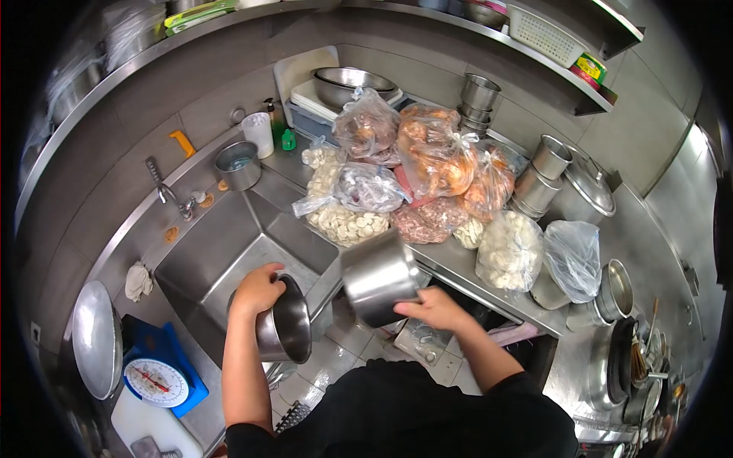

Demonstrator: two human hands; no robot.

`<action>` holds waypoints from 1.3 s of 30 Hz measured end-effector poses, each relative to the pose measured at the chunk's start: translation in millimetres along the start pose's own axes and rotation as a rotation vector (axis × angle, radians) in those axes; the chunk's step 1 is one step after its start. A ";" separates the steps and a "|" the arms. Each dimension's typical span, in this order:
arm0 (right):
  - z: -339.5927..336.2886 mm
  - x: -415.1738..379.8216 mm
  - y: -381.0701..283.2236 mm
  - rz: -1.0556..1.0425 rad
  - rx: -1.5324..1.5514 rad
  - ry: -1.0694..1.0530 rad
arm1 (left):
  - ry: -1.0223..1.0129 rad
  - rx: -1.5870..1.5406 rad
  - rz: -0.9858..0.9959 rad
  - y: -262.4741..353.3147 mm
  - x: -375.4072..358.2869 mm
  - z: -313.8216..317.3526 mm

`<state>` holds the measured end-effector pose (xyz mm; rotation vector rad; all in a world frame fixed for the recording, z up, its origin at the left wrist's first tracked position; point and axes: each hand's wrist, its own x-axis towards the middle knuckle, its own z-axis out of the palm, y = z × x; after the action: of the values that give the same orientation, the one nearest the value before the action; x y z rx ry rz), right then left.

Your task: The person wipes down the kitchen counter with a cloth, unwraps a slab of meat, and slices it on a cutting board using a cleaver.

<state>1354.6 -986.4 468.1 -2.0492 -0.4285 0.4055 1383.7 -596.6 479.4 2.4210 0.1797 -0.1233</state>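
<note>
My left hand [260,289] grips the rim of a deep stainless steel pot [289,330], tilted with its mouth towards the right, over the sink's near edge. In my right hand [437,308] is a second stainless steel pot [376,276], held by its edge and tipped over in the air. Its inside is hidden from me. The two pots are apart. Beyond them lies the metal sink [286,236], and bags of pale dumpling-like pieces [348,224] rest on the counter just past the right pot.
Bags of orange-brown food [435,156] and minced meat [430,219] crowd the counter. A small pot [238,166] stands by the tap [169,192]. To the left are a blue scale [158,383] and a round lid [97,340]. A shelf [458,27] hangs above.
</note>
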 end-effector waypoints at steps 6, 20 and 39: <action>-137.9 6.8 -97.4 -0.398 -0.745 0.291 | -0.001 0.216 0.009 -5.0 3.3 -10.8; -464.5 431.8 -69.2 0.052 -1.234 0.653 | 0.565 -0.293 -0.332 -67.3 -97.5 -6.0; -487.1 578.9 -20.5 0.295 -0.996 0.768 | 0.939 -0.169 -0.626 -69.9 -151.2 65.1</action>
<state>2082.0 -1079.9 654.7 -3.0103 0.2177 -0.5637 1220.6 -601.7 406.2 1.9913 1.2950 0.7280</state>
